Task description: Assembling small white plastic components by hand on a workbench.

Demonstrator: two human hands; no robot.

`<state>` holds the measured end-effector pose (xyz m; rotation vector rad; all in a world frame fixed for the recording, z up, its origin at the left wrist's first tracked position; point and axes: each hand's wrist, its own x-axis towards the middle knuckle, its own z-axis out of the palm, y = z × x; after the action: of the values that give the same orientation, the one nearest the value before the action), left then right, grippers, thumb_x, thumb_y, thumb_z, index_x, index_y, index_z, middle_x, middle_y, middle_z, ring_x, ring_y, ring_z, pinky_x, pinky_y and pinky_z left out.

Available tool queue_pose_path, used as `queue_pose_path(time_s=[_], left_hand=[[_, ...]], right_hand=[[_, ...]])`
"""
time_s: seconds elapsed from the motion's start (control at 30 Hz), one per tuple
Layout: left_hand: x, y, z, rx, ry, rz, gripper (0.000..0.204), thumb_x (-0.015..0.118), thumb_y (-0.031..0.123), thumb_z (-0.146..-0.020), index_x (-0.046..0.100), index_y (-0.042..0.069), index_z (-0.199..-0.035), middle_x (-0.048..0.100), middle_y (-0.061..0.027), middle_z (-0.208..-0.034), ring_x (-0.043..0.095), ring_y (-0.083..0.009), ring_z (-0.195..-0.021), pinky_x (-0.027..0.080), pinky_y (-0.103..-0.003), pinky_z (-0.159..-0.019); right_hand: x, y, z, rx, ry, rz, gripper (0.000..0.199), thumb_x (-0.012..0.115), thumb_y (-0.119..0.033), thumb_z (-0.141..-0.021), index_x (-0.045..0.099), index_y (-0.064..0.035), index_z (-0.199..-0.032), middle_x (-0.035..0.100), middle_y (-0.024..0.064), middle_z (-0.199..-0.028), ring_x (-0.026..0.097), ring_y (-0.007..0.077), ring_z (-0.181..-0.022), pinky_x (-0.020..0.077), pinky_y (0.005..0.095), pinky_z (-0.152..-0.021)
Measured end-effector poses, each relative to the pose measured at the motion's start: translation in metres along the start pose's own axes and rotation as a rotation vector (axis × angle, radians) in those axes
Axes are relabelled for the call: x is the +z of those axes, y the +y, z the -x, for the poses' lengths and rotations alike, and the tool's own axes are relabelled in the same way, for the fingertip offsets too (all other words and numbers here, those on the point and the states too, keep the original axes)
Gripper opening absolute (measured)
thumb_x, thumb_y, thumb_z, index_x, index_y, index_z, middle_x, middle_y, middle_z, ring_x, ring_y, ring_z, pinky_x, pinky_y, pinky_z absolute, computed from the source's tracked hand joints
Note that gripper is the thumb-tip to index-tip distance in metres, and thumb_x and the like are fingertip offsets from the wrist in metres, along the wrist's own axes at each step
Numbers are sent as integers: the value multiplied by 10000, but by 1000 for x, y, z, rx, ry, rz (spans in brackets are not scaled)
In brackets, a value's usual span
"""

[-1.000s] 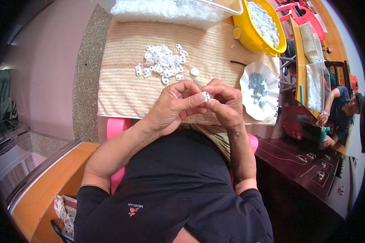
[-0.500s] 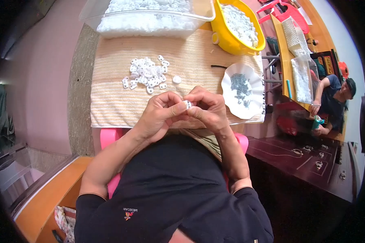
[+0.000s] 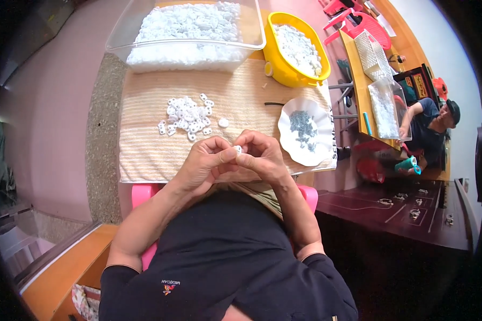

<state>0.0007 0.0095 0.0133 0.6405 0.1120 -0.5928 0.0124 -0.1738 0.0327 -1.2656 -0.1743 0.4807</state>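
Observation:
Both my hands meet over the near edge of a striped towel [image 3: 144, 155], pinching one small white plastic piece [image 3: 238, 150] between thumbs and fingertips. My left hand [image 3: 204, 163] grips it from the left, my right hand [image 3: 263, 158] from the right. Fingers cover most of the piece. Beyond them lies a loose pile of small white pieces [image 3: 187, 115], many with two dark holes. A round white piece [image 3: 223, 122] sits alone beside the pile. To the right, a white dish with a wavy rim [image 3: 308, 159] holds many tiny grey-blue parts [image 3: 303, 127].
At the back stand a clear bin [image 3: 198, 49] and a yellow basin [image 3: 292, 78], both filled with white pieces. A short black strip [image 3: 274, 104] lies near the dish. On the right, a co-worker [image 3: 431, 128] sits at another table, holding a teal object [image 3: 408, 164].
My view has shifted, so the towel and containers appear lower and slightly left. Both hands still pinch the white piece, which shows less of its dark-marked face.

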Motion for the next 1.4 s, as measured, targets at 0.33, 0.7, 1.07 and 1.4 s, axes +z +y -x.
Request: queue_pose_path(time_s=[0.33, 0.7, 1.07, 1.4], left_hand=[[0, -5, 0, -25, -8, 21, 106, 631, 139, -919, 592, 41, -927, 651, -111, -1051, 639, -103, -820, 577, -265, -761], [-3, -2, -3, 13, 25, -5, 84, 619, 110, -920, 607, 32, -950, 642, -132, -1079, 635, -96, -792, 568, -260, -750], [0, -1, 2, 40, 48, -62, 119, 634, 144, -917, 626, 31, -955, 675, -82, -990, 629, -93, -791, 546, -254, -721], [2, -3, 3, 45, 22, -37, 124, 657, 163, -906, 637, 40, -916, 676, -78, -945, 628, -94, -776, 541, -249, -714]], right_hand=[[-38, -47, -9, -182, 197, 438, 111, 672, 19, -837, 613, 3, -930, 634, 48, -823, 615, 107, -737, 504, 227, -665], [-59, -100, -69, -649, 648, 1229, 295, 717, -41, -797, 651, -12, -1083, 679, 107, -938, 627, 151, -647, 501, 264, -593], [-7, -13, -70, -230, 6, 1174, 215, 680, -138, -799, 677, -16, -976, 673, 153, -899, 656, 319, -765, 510, 379, -673], [7, -9, -91, -364, 32, 1260, 245, 686, -112, -787, 689, -55, -1025, 656, 116, -973, 647, 286, -763, 505, 352, -671]])
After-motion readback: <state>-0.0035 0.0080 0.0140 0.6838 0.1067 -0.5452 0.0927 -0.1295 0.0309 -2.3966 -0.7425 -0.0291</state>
